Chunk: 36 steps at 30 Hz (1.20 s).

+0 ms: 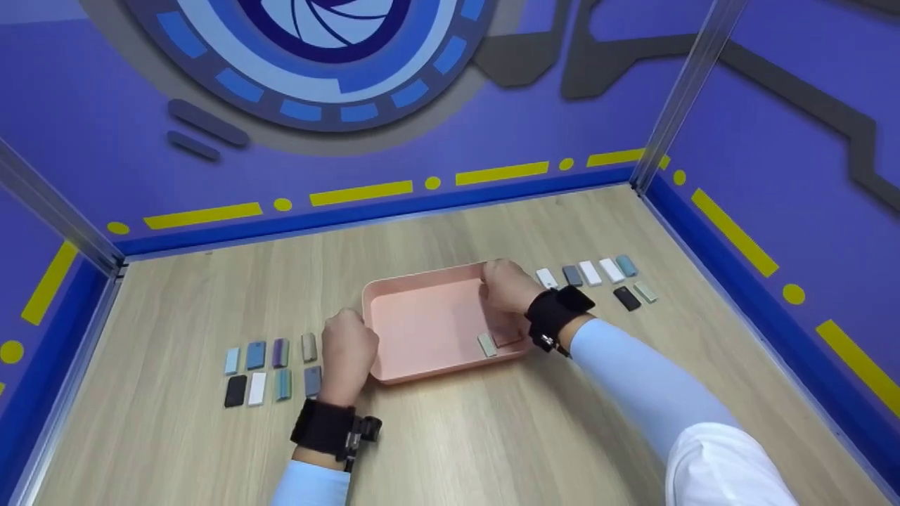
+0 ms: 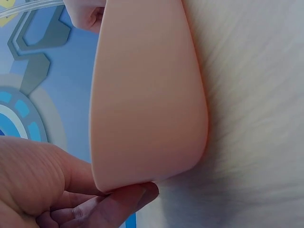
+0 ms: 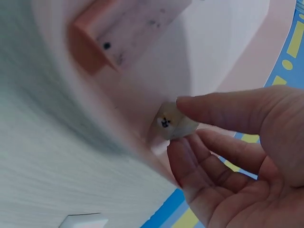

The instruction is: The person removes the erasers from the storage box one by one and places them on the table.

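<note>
A shallow pink tray [image 1: 429, 323] sits on the table, its outer wall [image 2: 147, 95] filling the left wrist view. My left hand [image 1: 349, 349] grips the tray's left end, fingertips against the outside of the wall. My right hand [image 1: 508, 286] is over the tray's right end. Between its thumb and fingers it pinches a small pale block [image 3: 173, 121] with a dark mark, close to the inner wall; in the head view the hand hides this block. Near the front right corner inside the tray lie a pale green block [image 1: 486, 344] and a pink block [image 1: 509, 340].
Left of the tray, several small blocks lie in two rows, among them a black block [image 1: 235, 391] and a blue block [image 1: 256, 355]. More lie beyond the right hand, including a teal block [image 1: 626, 266] and a black one. Purple panel walls [image 1: 394, 154] border the table [image 1: 450, 436].
</note>
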### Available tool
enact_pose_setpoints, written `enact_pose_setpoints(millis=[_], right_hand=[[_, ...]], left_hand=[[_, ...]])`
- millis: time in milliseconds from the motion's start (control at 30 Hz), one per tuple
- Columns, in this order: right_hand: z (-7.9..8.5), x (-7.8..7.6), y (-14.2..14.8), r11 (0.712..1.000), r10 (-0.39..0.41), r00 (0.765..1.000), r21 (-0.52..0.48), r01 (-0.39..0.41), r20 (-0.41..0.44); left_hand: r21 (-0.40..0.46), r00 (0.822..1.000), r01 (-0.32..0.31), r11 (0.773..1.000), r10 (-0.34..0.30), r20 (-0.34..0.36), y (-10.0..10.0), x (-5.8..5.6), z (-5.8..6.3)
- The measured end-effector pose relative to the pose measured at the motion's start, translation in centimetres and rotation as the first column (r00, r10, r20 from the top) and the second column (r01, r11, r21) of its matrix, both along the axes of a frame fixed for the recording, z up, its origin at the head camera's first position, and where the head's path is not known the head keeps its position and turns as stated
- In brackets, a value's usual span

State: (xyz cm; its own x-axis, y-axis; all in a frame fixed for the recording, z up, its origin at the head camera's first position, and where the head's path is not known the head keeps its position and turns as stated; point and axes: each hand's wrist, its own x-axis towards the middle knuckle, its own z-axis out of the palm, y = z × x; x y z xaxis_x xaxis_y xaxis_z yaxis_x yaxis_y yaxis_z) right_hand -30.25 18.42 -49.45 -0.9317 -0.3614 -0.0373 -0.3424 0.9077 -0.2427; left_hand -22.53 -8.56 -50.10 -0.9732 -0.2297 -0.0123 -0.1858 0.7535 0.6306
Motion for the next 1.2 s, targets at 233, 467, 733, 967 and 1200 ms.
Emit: enact_pose_setpoints(millis=[233, 467, 733, 967, 1200], right_hand=[[0.0, 0.2, 0.1, 0.998, -0.047, 0.992, -0.046, 0.053, 0.118], [0.0, 0.6, 0.0, 0.999, 0.012, 0.994, -0.047, -0.007, 0.113], [0.8, 1.0, 0.2, 0.997, 0.061, 0.994, -0.056, -0.056, 0.089], [3.5, 1.2, 1.8, 0.991, 0.003, 0.993, -0.133, 0.013, 0.117], [5.7, 1.4, 6.2, 0.972, -0.107, 0.983, -0.194, 0.134, 0.147]], left_hand=[[0.012, 1.0, 0.003, 1.0, -0.003, 0.005, 0.0, 0.0, -0.2], [0.004, 1.0, 0.01, 1.0, -0.01, -0.011, 0.0, 0.0, -0.4], [-0.007, 1.0, 0.006, 1.0, -0.006, 0.014, 0.1, 0.1, 0.0], [-0.003, 1.0, 0.007, 1.0, -0.007, 0.004, -0.1, 0.0, 0.1], [-0.004, 1.0, 0.012, 1.0, -0.012, 0.012, -0.1, -0.1, 0.0]])
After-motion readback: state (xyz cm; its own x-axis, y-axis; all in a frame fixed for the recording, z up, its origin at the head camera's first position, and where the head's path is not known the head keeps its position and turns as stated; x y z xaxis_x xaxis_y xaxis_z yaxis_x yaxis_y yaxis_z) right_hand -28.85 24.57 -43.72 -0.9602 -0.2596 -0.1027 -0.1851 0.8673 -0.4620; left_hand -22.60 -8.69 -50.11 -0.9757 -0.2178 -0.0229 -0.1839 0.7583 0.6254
